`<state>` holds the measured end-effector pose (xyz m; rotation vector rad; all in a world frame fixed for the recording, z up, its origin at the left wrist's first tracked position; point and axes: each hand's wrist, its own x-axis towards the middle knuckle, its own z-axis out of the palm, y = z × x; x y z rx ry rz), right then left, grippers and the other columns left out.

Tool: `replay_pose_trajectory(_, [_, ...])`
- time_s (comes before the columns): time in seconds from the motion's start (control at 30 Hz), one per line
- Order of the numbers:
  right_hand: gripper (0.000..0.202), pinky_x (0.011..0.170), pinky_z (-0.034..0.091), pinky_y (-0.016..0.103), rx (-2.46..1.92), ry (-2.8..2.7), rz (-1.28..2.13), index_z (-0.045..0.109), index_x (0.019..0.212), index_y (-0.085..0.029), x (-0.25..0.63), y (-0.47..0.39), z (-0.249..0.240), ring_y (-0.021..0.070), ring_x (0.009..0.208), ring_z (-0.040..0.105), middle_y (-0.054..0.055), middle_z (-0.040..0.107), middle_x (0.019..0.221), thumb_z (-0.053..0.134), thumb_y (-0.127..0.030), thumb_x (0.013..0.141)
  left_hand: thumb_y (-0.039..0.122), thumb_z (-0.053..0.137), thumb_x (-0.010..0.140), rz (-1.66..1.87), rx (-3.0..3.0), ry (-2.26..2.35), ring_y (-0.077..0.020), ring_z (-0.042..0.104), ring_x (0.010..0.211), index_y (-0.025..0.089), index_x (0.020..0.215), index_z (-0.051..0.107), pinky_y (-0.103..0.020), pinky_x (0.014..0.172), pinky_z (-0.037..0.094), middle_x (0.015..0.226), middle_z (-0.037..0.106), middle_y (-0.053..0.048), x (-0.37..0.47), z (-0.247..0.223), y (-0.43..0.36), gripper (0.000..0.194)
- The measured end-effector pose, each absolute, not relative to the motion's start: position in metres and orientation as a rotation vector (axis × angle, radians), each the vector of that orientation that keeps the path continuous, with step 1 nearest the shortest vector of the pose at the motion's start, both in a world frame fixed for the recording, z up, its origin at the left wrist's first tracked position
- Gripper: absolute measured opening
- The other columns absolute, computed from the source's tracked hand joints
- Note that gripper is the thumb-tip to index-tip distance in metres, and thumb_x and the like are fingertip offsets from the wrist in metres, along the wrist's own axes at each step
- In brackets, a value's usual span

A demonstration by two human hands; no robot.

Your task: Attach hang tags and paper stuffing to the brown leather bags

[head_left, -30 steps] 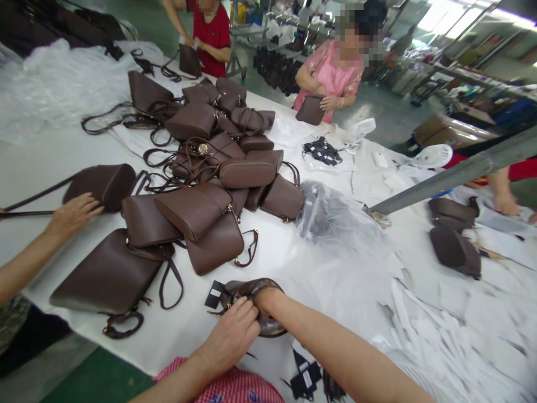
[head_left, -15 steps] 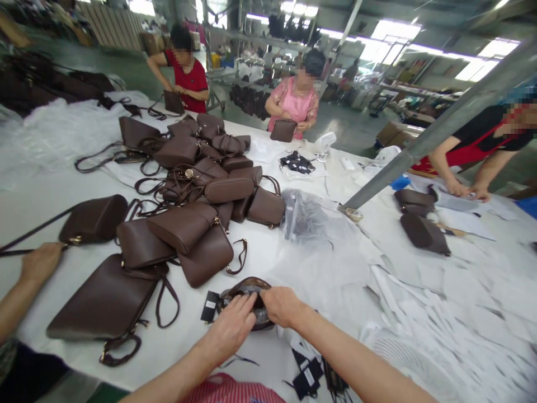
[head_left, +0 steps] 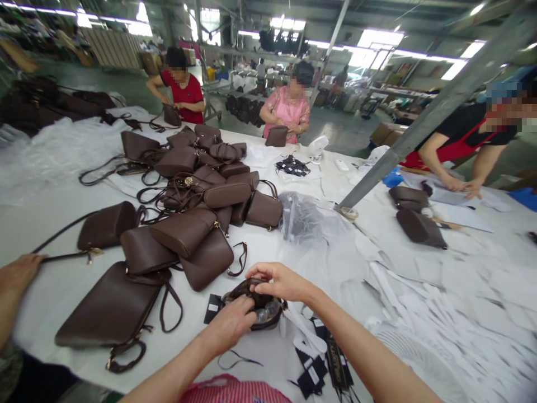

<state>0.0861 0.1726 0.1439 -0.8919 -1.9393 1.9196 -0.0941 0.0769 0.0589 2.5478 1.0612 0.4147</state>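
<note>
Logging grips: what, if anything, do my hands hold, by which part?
Left hand and right hand are at the mouth of the open handbag; gripping can't be confirmed.

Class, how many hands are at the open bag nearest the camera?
2: the wearer's left hand, at the left of the open bag, and the right hand, at its far side. No other hand shows there; none seems hidden.

Room to pass lies at twelve o'clock from the open dark-brown leather bag (head_left: 272, 323), over flat white tabletop (head_left: 262, 243). Heaped brown leather handbags (head_left: 184, 232) block ten o'clock; crumpled translucent plastic (head_left: 312, 221) blocks one o'clock
</note>
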Motion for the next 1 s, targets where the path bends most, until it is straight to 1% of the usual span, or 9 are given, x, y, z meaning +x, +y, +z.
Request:
replay_pose_trajectory(0.1, [0.030,0.079,0.046,0.028,-0.832,-1.793,2.064,0.058,0.102,-0.017,0.082,0.175,0.138,0.0141,0.084,0.063,0.000,0.066,0.085,0.059,-0.016,0.072,0.018,0.061,0.078,0.525,2.341,1.025,-0.0247,0.053,0.103,0.019,0.086,0.054,-0.041,0.092,0.045,0.109,0.058,-0.008,-0.099,0.066,0.073,0.010])
replay_pose_trajectory(0.2, [0.031,0.073,0.045,0.024,-0.777,-1.751,2.101,0.056,0.103,-0.017,0.077,0.176,0.135,0.0118,0.078,0.061,-0.001,0.065,0.084,0.059,-0.014,0.072,0.025,0.057,0.083,0.872,1.879,1.168,-0.0237,0.054,0.105,0.020,0.094,0.049,-0.039,0.089,0.048,0.111,0.056,-0.009,-0.101,0.071,0.071,0.014])
replay_pose_trajectory(0.33, [0.032,0.065,0.042,0.021,-0.762,-1.749,2.137,0.053,0.101,-0.018,0.070,0.175,0.137,0.0093,0.068,0.057,-0.004,0.063,0.077,0.056,-0.010,0.071,0.029,0.056,0.083,1.149,1.435,1.326,-0.0224,0.057,0.105,0.022,0.130,0.030,-0.037,0.085,0.049,0.122,0.053,-0.012,-0.095,0.072,0.083,0.054])
replay_pose_trajectory(0.4, [0.032,0.065,0.042,0.021,-0.758,-1.751,2.115,0.052,0.100,-0.019,0.068,0.173,0.139,0.0095,0.066,0.055,-0.006,0.061,0.073,0.055,-0.008,0.070,0.031,0.057,0.083,1.166,1.356,1.339,-0.0203,0.060,0.096,0.021,0.137,0.024,-0.034,0.079,0.051,0.119,0.057,-0.012,-0.094,0.073,0.094,0.064])
replay_pose_trajectory(0.47, [0.035,0.065,0.042,0.021,-0.767,-1.743,2.077,0.049,0.103,-0.019,0.069,0.171,0.140,0.0098,0.066,0.055,-0.006,0.061,0.073,0.054,-0.009,0.070,0.032,0.053,0.084,1.145,1.348,1.392,-0.0187,0.061,0.086,0.019,0.129,0.041,-0.031,0.074,0.050,0.103,0.063,-0.008,-0.096,0.077,0.104,0.048])
replay_pose_trajectory(0.53, [0.044,0.065,0.042,0.022,-0.825,-1.776,2.014,0.044,0.111,-0.020,0.075,0.168,0.140,0.0102,0.066,0.054,-0.005,0.062,0.077,0.055,-0.010,0.070,0.032,0.053,0.083,1.107,1.448,1.493,-0.0182,0.060,0.079,0.018,0.103,0.061,-0.029,0.072,0.049,0.088,0.063,-0.004,-0.104,0.083,0.112,0.026])
replay_pose_trajectory(0.63, [0.047,0.066,0.041,0.022,-1.023,-2.086,1.721,0.047,0.112,-0.020,0.093,0.159,0.134,0.0117,0.068,0.054,-0.005,0.060,0.078,0.057,-0.008,0.068,0.031,0.056,0.078,1.139,1.569,1.633,-0.0181,0.056,0.078,0.019,0.074,0.061,-0.028,0.070,0.046,0.085,0.059,-0.003,-0.119,0.094,0.117,0.013])
replay_pose_trajectory(0.8, [0.024,0.076,0.039,0.027,-1.444,-2.465,0.920,0.059,0.085,-0.018,0.132,0.132,0.102,0.0164,0.083,0.053,0.003,0.061,0.087,0.049,-0.003,0.070,0.031,0.054,0.077,1.113,1.355,1.453,-0.0162,0.057,0.075,0.019,0.076,0.055,-0.025,0.069,0.045,0.078,0.060,-0.001,-0.134,0.097,0.113,0.012])
replay_pose_trajectory(1.0, [0.013,0.077,0.043,0.027,-1.548,-2.134,0.997,0.060,0.086,-0.019,0.154,0.109,0.070,0.0170,0.082,0.058,0.003,0.063,0.085,0.053,-0.012,0.078,0.031,0.058,0.074,0.927,1.348,1.466,-0.0119,0.047,0.057,0.018,0.075,0.056,-0.020,0.053,0.037,0.061,0.048,0.005,-0.150,0.090,0.103,0.013])
